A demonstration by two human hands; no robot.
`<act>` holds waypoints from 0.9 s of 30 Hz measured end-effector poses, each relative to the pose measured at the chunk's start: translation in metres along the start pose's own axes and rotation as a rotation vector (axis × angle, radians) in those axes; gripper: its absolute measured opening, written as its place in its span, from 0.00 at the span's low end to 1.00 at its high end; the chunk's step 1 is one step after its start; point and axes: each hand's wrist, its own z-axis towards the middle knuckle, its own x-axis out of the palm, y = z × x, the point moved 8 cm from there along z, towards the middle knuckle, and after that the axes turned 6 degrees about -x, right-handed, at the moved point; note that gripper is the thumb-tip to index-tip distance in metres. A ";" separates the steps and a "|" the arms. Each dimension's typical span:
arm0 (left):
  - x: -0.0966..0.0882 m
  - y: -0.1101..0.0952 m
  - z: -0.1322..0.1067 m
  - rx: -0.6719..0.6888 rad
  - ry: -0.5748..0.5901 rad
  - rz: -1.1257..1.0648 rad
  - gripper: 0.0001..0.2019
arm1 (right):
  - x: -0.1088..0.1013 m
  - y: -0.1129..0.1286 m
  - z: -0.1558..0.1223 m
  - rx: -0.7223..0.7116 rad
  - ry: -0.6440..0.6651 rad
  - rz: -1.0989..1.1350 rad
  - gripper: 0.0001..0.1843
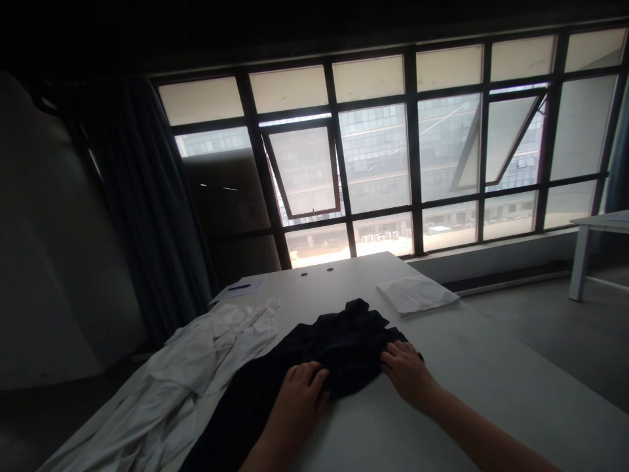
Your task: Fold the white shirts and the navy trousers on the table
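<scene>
While both forearms reach in from the near side, the person's left hand [302,393] lies palm down, fingers half curled over the near part of the dark cloth [334,347]; the right hand [407,370] bends likewise over its right end. Whether either hand grips fabric cannot be told. The cloth lies bunched mid-desk, alongside a white heap of fabric [196,360] at left. Bare desk [442,426] extends rightward to the edge, near which rests a folded white cloth [417,295].
</scene>
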 end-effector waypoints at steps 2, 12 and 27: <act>0.007 -0.026 -0.004 0.080 0.051 -0.055 0.22 | -0.006 -0.005 0.003 0.009 -0.102 0.042 0.14; 0.001 0.051 0.001 -0.256 0.013 0.338 0.30 | -0.084 -0.073 0.000 0.256 -0.564 0.179 0.19; -0.163 0.155 -0.013 -0.557 -0.315 0.345 0.09 | -0.162 -0.097 -0.001 0.335 -0.686 0.205 0.20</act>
